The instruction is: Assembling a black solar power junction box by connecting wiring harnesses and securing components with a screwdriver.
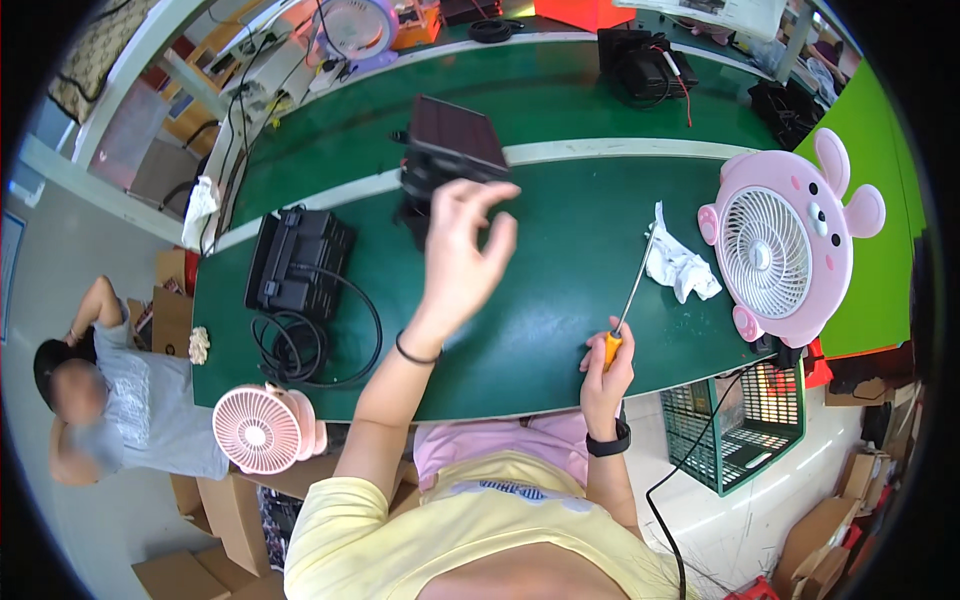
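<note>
My left hand (464, 245) reaches over the green workbench, its fingers apart and partly curled. They are at the near side of a black box-shaped device with a dark flat panel on top (458, 132); whether they touch it I cannot tell. In my right hand (607, 378), near the front edge, is a screwdriver (636, 283) with a yellow handle, its long shaft pointing up and away. A crumpled white tissue (682, 262) lies just right of the shaft.
A black device (310, 262) with a coiled cable (290, 345) sits at left, beside a small pink fan (257, 428). A larger pink animal-shaped fan (785, 240) stands at right. Another black device (645, 68) lies at the back. A green crate (735, 425) is below; a person (140, 390) is at left.
</note>
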The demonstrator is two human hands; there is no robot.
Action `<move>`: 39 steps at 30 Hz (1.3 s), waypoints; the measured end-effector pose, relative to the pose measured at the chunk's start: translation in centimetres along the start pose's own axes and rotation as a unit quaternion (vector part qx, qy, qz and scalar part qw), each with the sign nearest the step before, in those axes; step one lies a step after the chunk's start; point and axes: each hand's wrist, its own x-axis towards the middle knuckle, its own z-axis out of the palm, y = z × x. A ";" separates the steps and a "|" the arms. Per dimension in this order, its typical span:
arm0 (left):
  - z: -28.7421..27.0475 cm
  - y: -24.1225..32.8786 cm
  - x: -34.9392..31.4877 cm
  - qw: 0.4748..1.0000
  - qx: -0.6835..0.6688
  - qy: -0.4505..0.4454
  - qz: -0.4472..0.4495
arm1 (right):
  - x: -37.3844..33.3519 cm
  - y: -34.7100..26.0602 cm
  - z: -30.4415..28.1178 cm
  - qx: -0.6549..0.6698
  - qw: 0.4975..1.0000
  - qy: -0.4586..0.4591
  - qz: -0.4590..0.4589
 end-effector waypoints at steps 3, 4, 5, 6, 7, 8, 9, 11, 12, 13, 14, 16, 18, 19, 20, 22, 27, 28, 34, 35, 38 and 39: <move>-1.9 3.1 -2.7 0.974 0.125 -0.127 0.141 | 0.0 -0.1 -0.1 0.021 1.000 0.004 0.008; -2.6 3.6 -3.2 0.967 0.139 -0.135 0.167 | 0.0 -0.2 -0.1 0.026 1.000 0.005 0.006; -3.1 3.4 -3.0 0.961 0.162 -0.061 0.216 | 0.0 -0.2 -0.2 0.032 0.999 0.006 0.005; -4.1 3.0 -2.3 0.946 0.213 -0.035 0.242 | 0.1 -0.1 -0.2 0.033 0.999 0.006 0.005; -4.8 2.6 -1.6 0.928 0.278 -0.038 0.246 | 0.1 0.1 -0.3 0.031 1.000 0.008 0.000; -5.6 2.3 -1.0 0.923 0.313 -0.069 0.214 | 0.0 0.2 -0.3 0.028 1.000 0.011 -0.005; -6.4 1.9 -0.6 0.917 0.342 -0.112 0.171 | 0.0 0.2 -0.3 0.034 0.999 0.003 -0.004; -6.7 -0.5 -0.9 0.900 0.381 -0.151 0.150 | 0.0 -0.2 -0.3 0.048 0.999 -0.007 0.006; -6.8 -0.7 -0.4 0.912 0.319 -0.188 0.174 | -0.1 -0.1 -0.2 0.050 0.999 -0.010 0.008; -6.9 -0.8 -0.1 0.920 0.255 -0.224 0.197 | 0.0 0.0 -0.2 0.044 0.999 -0.010 0.003; -6.5 -0.9 -0.2 0.932 0.206 -0.220 0.204 | 0.1 0.1 -0.3 0.038 0.999 -0.010 -0.001; -5.9 -0.8 -0.2 0.935 0.166 -0.205 0.238 | 0.3 0.2 -0.3 0.045 0.999 -0.003 -0.003; -6.2 -0.4 -0.3 0.937 0.174 -0.195 0.232 | 0.4 0.2 -0.5 0.061 0.998 -0.001 -0.013; -6.5 -0.5 -0.3 0.936 0.173 -0.200 0.232 | 0.5 0.0 -0.5 0.069 0.997 -0.002 -0.018; -6.6 -0.8 -0.3 0.932 0.185 -0.186 0.250 | 0.6 -0.2 -0.5 0.079 0.997 -0.002 -0.024; -6.7 -0.2 -0.7 0.921 0.229 -0.169 0.267 | 0.3 -0.4 -0.4 0.099 0.995 -0.008 -0.014; -4.5 2.6 -1.2 0.911 0.246 -0.057 0.325 | -0.3 -1.7 1.9 0.139 0.990 -0.029 0.001; -4.1 3.1 -0.9 0.914 0.246 -0.064 0.317 | -0.2 -1.7 2.2 0.148 0.988 -0.036 0.017; -2.9 1.8 2.9 0.912 0.284 0.072 0.288 | 0.3 -3.6 3.1 0.171 0.978 -0.083 0.085; -3.1 1.2 3.2 0.913 0.284 0.103 0.275 | 0.2 -3.4 3.1 0.172 0.978 -0.082 0.084; -3.9 2.6 2.5 0.973 0.096 0.002 0.212 | 0.2 -2.7 3.0 0.216 0.969 -0.080 0.085; -4.3 3.7 1.5 0.984 0.048 -0.076 0.155 | 0.2 -2.6 2.8 0.216 0.970 -0.075 0.086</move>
